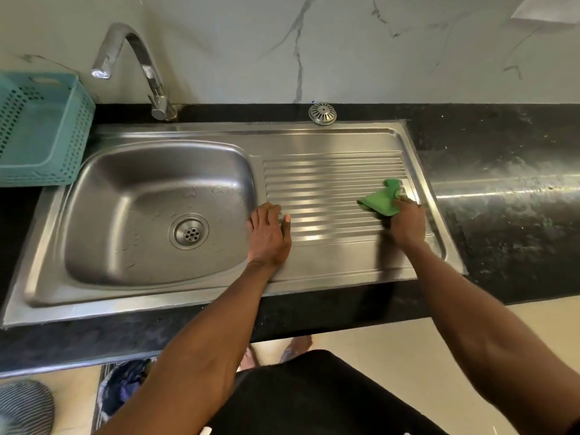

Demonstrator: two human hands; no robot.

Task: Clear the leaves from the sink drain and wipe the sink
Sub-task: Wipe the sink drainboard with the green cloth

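The steel sink (pixel 103 186) has its basin on the left and a ribbed drainboard (pixel 329 183) on the right. The round drain (pixel 188 231) in the basin floor shows no leaves; water drops lie around it. My left hand (pixel 269 236) rests flat on the ridge between basin and drainboard, fingers straight. My right hand (pixel 407 223) grips a green cloth (pixel 380 199) and presses it on the right part of the drainboard. The hand looks slightly blurred.
A chrome tap (pixel 138 61) rises behind the basin. A teal perforated basket (pixel 40 127) stands on the black counter (pixel 502 189) at the left. A domed metal drain strainer (pixel 322 113) lies behind the drainboard. A marble wall backs the counter.
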